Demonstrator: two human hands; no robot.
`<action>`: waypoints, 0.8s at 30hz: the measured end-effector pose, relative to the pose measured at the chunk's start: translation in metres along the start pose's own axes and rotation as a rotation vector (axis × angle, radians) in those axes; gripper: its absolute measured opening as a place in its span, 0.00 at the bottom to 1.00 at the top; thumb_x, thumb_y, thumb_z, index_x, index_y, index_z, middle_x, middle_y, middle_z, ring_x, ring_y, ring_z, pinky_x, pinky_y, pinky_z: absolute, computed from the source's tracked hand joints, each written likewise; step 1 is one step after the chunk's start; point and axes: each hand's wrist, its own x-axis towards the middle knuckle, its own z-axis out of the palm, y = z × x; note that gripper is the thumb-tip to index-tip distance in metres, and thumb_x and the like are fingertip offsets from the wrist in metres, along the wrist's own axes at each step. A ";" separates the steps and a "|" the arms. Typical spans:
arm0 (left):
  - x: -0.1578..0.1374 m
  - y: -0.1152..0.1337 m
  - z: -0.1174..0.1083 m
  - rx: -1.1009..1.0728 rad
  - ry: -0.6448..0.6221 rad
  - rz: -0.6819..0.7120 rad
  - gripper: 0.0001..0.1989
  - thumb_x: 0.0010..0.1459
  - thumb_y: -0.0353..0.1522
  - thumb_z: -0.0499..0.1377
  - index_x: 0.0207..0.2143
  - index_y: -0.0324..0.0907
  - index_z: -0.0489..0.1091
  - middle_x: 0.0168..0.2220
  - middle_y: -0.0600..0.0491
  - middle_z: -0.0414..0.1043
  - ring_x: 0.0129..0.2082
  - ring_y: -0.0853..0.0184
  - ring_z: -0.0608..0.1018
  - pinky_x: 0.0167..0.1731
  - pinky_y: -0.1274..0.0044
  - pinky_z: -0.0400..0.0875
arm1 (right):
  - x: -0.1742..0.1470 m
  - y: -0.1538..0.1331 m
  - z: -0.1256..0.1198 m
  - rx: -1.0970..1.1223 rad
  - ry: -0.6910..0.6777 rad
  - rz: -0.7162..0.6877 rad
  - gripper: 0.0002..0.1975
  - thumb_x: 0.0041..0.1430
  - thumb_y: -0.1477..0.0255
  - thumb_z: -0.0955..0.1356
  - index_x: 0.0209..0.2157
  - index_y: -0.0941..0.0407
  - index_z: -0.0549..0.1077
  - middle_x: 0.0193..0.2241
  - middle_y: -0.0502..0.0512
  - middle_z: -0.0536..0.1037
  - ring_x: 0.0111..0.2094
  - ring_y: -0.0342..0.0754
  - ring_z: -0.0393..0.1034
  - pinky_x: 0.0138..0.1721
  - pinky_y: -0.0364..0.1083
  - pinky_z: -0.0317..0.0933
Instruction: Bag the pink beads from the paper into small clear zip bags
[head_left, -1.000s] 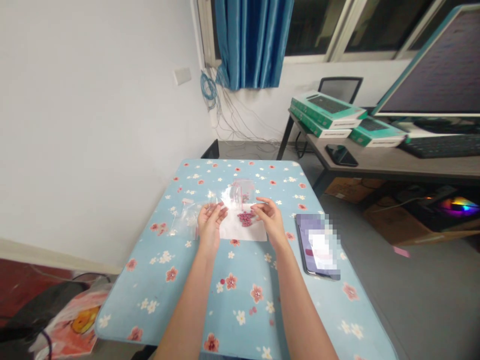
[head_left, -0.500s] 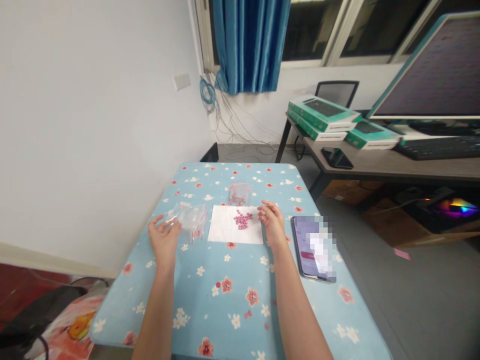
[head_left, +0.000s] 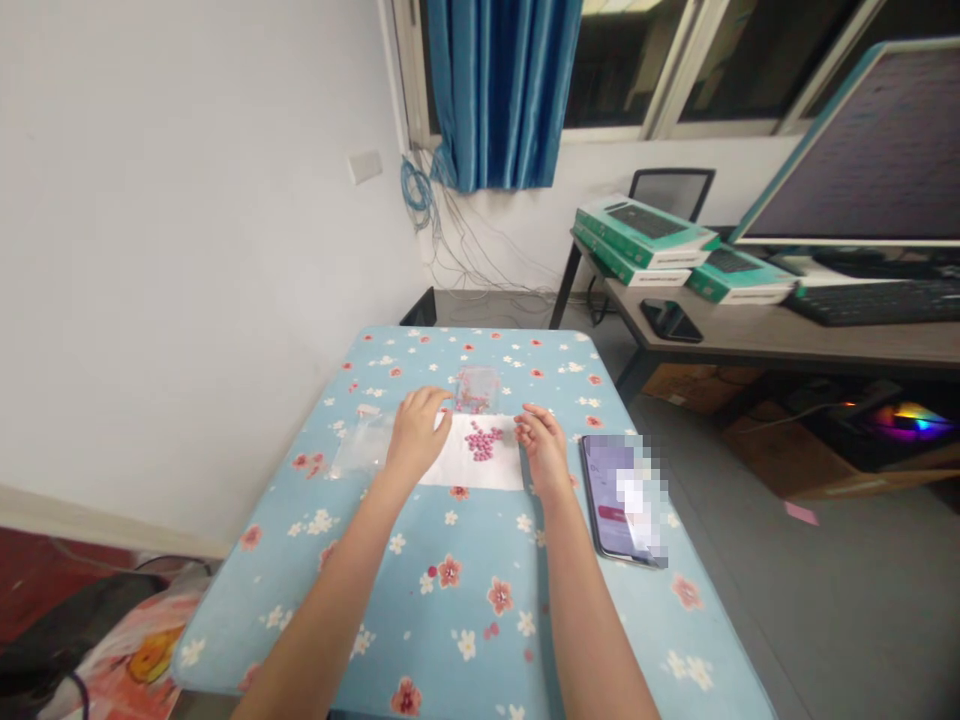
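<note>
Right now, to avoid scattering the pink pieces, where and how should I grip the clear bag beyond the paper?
Probably pinch the clear bag by its far edge, coming from the left: its contents look gathered nearer you, and pink pieces lie in front, on the paper.

We see a pale blue floral table (head_left: 480, 535) with rounded corners, filling the lower middle of the frame. Near the frame's centre we find white paper (head_left: 452, 460) lying flat on it. Left of the paper we make out a clear bag (head_left: 354, 450), and by the paper's upper edge a second bag (head_left: 478, 385), also see-through. Right of centre we have a phone (head_left: 600, 490), screen up, partly pixelated.
</note>
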 end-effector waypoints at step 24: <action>0.039 -0.001 0.044 0.358 -0.208 0.267 0.10 0.60 0.27 0.49 0.37 0.39 0.69 0.44 0.44 0.69 0.44 0.58 0.68 0.41 0.68 0.62 | 0.004 0.002 0.000 0.092 0.011 0.022 0.13 0.39 0.70 0.72 0.31 0.55 0.72 0.22 0.47 0.73 0.23 0.39 0.65 0.27 0.40 0.60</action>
